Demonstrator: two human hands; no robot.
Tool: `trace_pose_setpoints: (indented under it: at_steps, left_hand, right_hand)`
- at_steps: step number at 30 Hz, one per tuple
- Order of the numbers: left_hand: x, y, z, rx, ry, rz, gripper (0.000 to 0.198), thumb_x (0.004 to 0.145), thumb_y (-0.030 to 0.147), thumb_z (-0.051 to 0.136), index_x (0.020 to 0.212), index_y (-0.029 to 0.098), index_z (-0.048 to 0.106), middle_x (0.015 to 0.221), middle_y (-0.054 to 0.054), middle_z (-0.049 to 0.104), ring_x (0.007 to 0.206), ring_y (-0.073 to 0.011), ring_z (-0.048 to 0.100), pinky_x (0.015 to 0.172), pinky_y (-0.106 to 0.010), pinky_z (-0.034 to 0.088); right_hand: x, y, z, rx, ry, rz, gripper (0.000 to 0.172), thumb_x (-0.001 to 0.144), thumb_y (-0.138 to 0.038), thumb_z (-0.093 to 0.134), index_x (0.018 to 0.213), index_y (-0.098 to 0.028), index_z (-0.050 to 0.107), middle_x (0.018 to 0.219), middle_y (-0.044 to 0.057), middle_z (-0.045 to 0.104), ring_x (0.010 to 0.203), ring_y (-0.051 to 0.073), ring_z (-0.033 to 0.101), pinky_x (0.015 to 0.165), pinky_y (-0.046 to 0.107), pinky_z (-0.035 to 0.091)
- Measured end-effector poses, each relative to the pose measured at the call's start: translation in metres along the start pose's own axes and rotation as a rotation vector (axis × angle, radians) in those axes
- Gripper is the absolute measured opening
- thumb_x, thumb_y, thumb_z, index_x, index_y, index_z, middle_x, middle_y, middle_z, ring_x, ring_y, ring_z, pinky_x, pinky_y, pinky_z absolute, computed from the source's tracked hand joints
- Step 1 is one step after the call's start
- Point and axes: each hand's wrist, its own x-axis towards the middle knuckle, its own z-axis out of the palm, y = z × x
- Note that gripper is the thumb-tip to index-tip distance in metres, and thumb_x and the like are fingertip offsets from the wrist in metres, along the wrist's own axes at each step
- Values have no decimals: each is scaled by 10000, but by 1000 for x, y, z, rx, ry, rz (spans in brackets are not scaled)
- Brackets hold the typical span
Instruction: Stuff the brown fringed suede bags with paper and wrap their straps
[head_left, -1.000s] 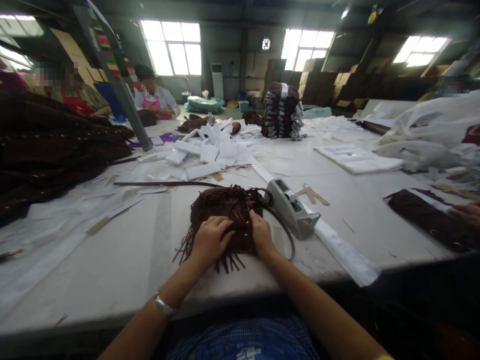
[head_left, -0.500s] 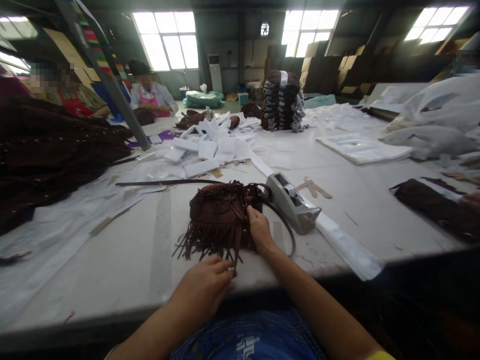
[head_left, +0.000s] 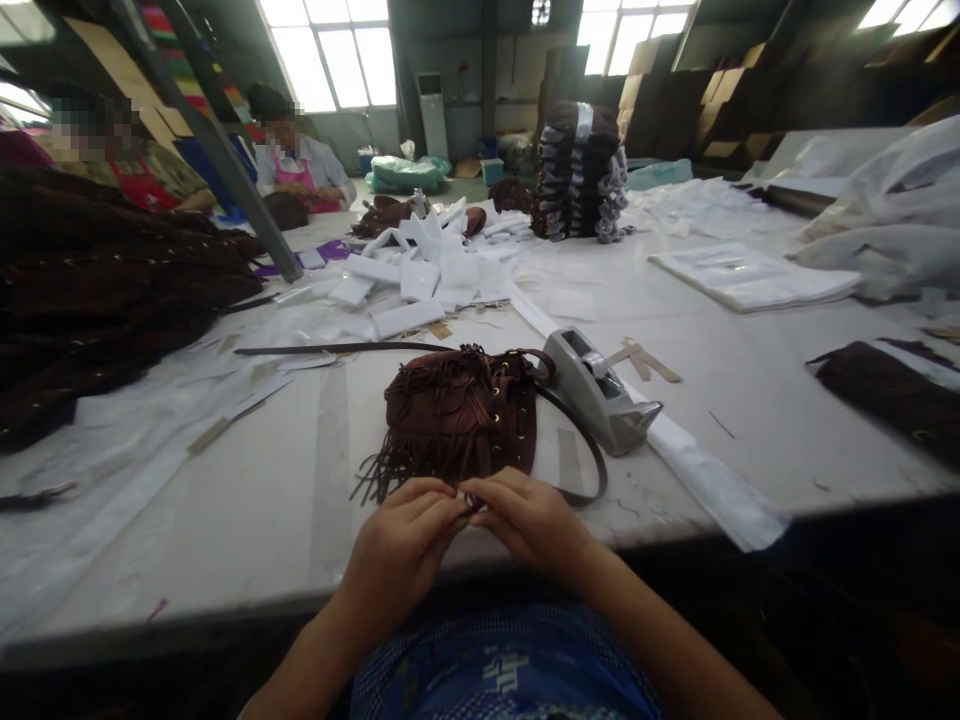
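A dark brown fringed bag [head_left: 442, 410] with brass eyelets lies on the white table [head_left: 247, 530] in front of me. Its long strap loops out to the right, and another strap end stretches left. At the bag's near edge, my left hand [head_left: 409, 530] is closed, thumb and fingers pinching a thin brown strip of the bag's fringe or cord. My right hand [head_left: 529, 515] pinches the same strip close beside it, fingertips almost touching. The fingers partly hide the strip. Just right of the bag stands a grey tape dispenser [head_left: 600, 390].
White foam pieces [head_left: 420, 270] are heaped behind the bag. A brown pile of bags [head_left: 105, 300] fills the left, beside a metal post [head_left: 225, 150]. A tied stack [head_left: 577, 175], flat plastic bags [head_left: 750, 275] and another brown bag [head_left: 892, 395] lie further off. Two people sit across the table.
My right hand has left the bag's right side and come down to meet my left hand at the near edge. Both now pinch a thin strip. The view has shifted slightly.
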Motion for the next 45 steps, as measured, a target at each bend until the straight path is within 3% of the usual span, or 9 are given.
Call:
trace_pose_setpoints:
  at_steps: [4,9,14,21,27,33,39,42,45]
  left_hand:
    - [-3,-12,-12,-83,62,-84,148,935,234,537,868,239,669,840,-42,683,907,-213,610,807,-343,522]
    - [4,-8,3,-365,111,-336,185,945,315,537,1056,237,664,813,-6,669,700,-140,621,652,-254,527]
    - [28,8,29,-661,235,-469,292,841,338,694,1102,218,647,798,22,634,566,-98,580,515,-203,495]
    - [32,13,17,-360,356,-292,49,840,256,699,844,216,726,899,-12,666,838,-137,633,773,-223,503]
    - [21,2,10,-664,339,-556,157,842,334,690,852,181,660,636,35,615,576,-102,581,584,-200,488]
    - [21,5,8,-579,340,-520,167,793,347,730,841,186,726,812,-6,697,692,-126,622,647,-214,505]
    - [14,-3,12,-530,399,-555,189,821,369,707,819,180,699,664,27,629,602,-93,551,592,-187,452]
    - [11,-14,14,-698,535,-629,231,818,403,712,848,177,676,664,40,606,606,-77,539,587,-165,447]
    - [13,-15,13,-807,470,-662,264,789,413,740,872,167,687,702,28,637,619,-85,579,603,-173,481]
  right_hand:
    - [-6,26,-12,8,242,311,239,979,-329,523,917,-183,702,773,52,680,710,163,624,704,285,529]
    - [0,19,-7,488,359,604,284,928,-428,593,950,-171,711,790,50,724,581,131,629,535,230,515]
    - [13,-10,6,540,324,582,277,931,-408,593,931,-179,748,659,20,690,508,112,593,490,211,489]
    - [20,-23,-2,390,268,523,248,958,-361,559,918,-212,754,658,-1,692,524,109,609,525,204,496]
    - [18,-4,-8,373,579,630,246,950,-401,560,921,-196,691,724,13,694,541,114,624,503,201,505]
    - [26,-20,4,354,278,346,251,823,-283,746,1067,-249,701,1022,19,717,885,160,680,844,262,537]
    - [26,-13,-1,399,366,495,91,847,-295,706,825,-212,734,785,7,717,714,150,656,690,249,523]
    - [22,-1,-3,539,504,632,171,866,-363,676,871,-193,690,717,3,680,602,130,608,547,228,483]
    - [22,-2,2,528,425,565,155,909,-333,624,1001,-217,672,846,9,694,673,127,631,605,231,504]
